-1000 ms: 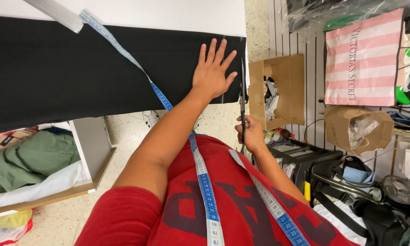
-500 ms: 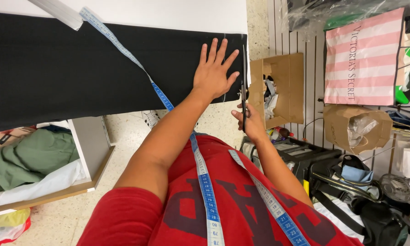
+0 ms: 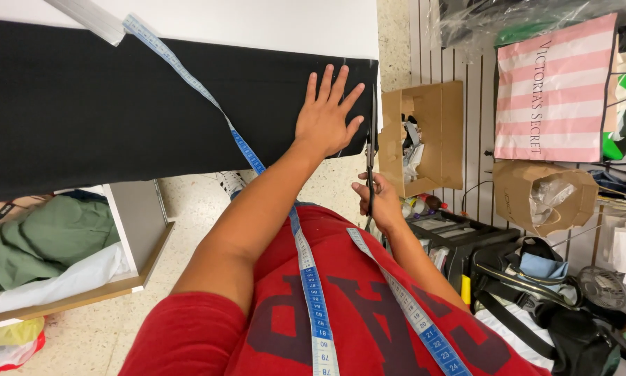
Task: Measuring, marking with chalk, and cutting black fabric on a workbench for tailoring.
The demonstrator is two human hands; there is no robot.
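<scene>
Not much has changed since a moment ago: the left hand (image 3: 327, 118) stays flat on the black cloth (image 3: 118, 104) with its fingers spread wide, and the right hand (image 3: 376, 198) has come up only a little with the scissors (image 3: 371, 150). That right hand is curled shut around the scissor handles, just below the edge of the white table (image 3: 257, 21). The long blades point straight up along the right end of the cloth, just beside the left hand's thumb side, and they sit at the cloth's edge. I cannot tell if the blades are open or closed. The cloth lies across the table and hangs over the near side. A blue measuring tape (image 3: 188, 73) runs slanting over the cloth, passes next to the left wrist, and drops down over the person's red shirt (image 3: 369, 327). A brown cardboard box (image 3: 424, 132) full of scraps sits on the floor just right of the scissors. A pink striped bag (image 3: 557, 90) leans on the wall further right.
</scene>
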